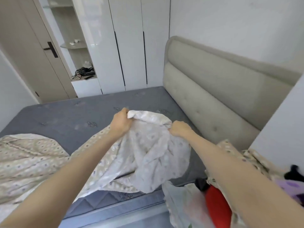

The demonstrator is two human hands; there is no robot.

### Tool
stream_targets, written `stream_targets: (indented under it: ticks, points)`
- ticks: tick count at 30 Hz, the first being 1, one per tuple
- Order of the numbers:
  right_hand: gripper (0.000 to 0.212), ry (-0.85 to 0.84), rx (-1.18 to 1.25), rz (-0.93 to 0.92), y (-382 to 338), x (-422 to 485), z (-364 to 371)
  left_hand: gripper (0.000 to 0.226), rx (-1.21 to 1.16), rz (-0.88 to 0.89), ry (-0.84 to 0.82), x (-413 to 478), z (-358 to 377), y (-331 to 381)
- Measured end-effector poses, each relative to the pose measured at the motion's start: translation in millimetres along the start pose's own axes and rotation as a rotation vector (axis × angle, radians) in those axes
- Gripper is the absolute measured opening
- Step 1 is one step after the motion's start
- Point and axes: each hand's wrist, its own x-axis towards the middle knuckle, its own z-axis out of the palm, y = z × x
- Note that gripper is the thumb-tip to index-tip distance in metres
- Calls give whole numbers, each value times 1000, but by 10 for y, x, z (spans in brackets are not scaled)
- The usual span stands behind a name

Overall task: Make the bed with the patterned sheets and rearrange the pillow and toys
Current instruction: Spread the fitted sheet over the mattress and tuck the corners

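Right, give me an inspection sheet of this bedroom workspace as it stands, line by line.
Surface: grey mattress, mostly bare.
Job's things: patterned sheet bunched over the mattress, one part spread at the near left; no pillow clearly seen.
Clutter: red and black item, purple item and plastic bag at the near right by the bed; what they are cannot be told.
Grippers: left hand and right hand each grip the sheet's raised edge.
Cables: nothing seen.
Surroundings: padded headboard at right, white wardrobe behind, door at left, open shelves holding dark items.
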Motion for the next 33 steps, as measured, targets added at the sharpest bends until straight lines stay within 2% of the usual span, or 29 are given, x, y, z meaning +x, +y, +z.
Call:
stream_targets:
  ticks: [2,4,7,9,13,15,17,20,23,24,29,30,33]
  points:
    - [38,-100,235,52,3,20,-32,30,76,29,-147,17,-16,-17]
    - [38,-168,685,124,-33,38,-80,43,165,70,-290,-36,-10,-33]
    - [40,-33,1315,353,-170,111,-211,35,299,149,-318,-104,87,-12]
    - [39,139,1533,395,-258,176,-382,30,385,143,-269,-99,140,95]
    - [10,521,1365,57,-433,188,-794,25,295,117,-197,22,102,313]
    - [10,615,1255,-68,-406,242,-872,17,231,101,-206,84,61,321]
    - [17,633,994,-121,-265,272,-828,15,202,89,-297,85,71,279]
    - [26,550,497,-35,47,369,-546,12,244,108,-501,-36,279,155]
    - [25,384,247,-13,231,427,-217,8,222,122,-646,-175,581,10]
    - [25,336,185,-9,264,429,-132,15,189,105,-699,-213,682,-32]
    - [35,154,40,43,570,373,290,55,-51,-149,-1139,-413,1194,-204]
    - [37,135,26,44,631,362,350,58,-62,-177,-1183,-424,1270,-242]
    - [40,58,44,66,794,379,531,42,-16,-188,-1215,-364,1493,-360]
